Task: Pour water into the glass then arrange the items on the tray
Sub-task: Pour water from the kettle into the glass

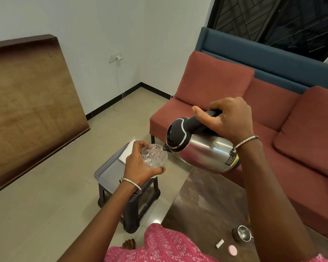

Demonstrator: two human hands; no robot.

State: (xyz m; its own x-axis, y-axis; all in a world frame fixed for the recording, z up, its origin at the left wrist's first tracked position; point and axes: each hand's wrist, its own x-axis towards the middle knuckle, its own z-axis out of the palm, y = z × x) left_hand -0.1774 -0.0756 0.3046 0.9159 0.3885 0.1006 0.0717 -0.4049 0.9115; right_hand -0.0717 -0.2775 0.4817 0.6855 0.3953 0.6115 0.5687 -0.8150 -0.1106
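Your right hand (229,120) grips the black handle of the steel kettle (203,148), tilted spout-down, water running into the glass (154,156). Your left hand (138,163) clasps that glass, held above the grey tray (106,167) on the dark stool (133,201).

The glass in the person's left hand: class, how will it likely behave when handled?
The glass is clear and thin-looking, so probably fragile. Water is streaming in from the kettle, so it likely grows heavier. Its faceted wall may aid the left hand's grip.
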